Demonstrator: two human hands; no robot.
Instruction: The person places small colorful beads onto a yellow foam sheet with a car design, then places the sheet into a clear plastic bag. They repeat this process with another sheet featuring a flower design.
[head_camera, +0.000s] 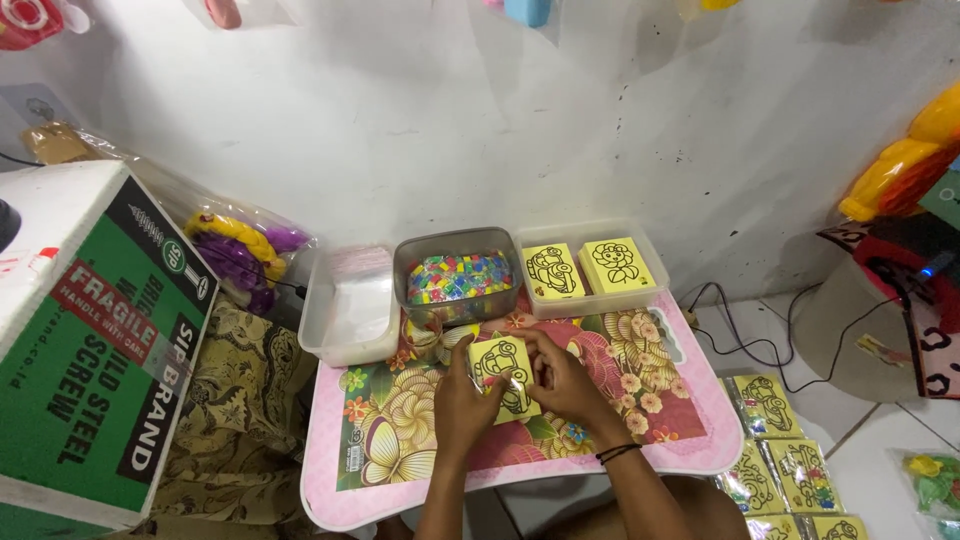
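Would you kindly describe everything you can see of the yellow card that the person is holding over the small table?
The yellow card is a small square sheet with a black line drawing of a car. It looks like paper or thin foam. It lies tilted just above the floral-topped pink table, pinched between the left hand and right hand, whose fingers cover its side edges and lower corner.

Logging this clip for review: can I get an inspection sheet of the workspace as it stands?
Surface: small pink table with a floral top.
Job's things: yellow card with a black car outline, held by both hands; tub of coloured pieces; tray of yellow cards.
Clutter: clear tub; bagged cards on the floor.
Grippers: left hand and right hand grip the card.
Cables: black cables on the floor at right.
Surroundings: white wall; green and white carton at left.
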